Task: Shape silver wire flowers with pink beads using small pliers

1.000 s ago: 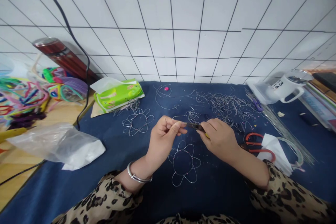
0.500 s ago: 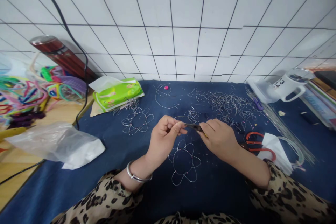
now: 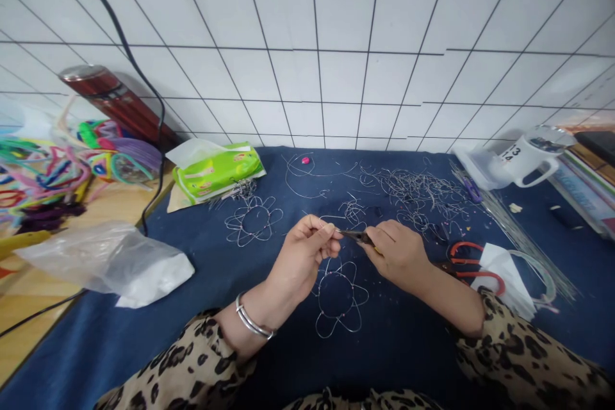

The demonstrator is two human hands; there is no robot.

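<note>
My left hand (image 3: 307,250) pinches a thin piece of wire (image 3: 331,217) between thumb and fingers. In my right hand (image 3: 396,246) is a pair of pliers (image 3: 354,235), its dark jaws pointing left and meeting the wire at my left fingertips. The exact grip of the jaws is too small to make out. Just below my hands lies a flower-shaped wire ring (image 3: 336,295) with looped petals and small beads. A second wire flower (image 3: 254,221) rests to the left of my left hand.
Loose wire scraps (image 3: 418,192) spread behind my right hand. Red-handled scissors (image 3: 473,262) and straight wires (image 3: 528,243) lie right, below a white mug (image 3: 535,157). Left are a green tissue pack (image 3: 216,173), a plastic bag (image 3: 100,262), a red flask (image 3: 118,102) and pipe cleaners (image 3: 43,173).
My left hand has turned slightly, its lower fingers more curled. The pliers stay at the fingertips, and a little more of their jaws shows. The view has shifted slightly.
</note>
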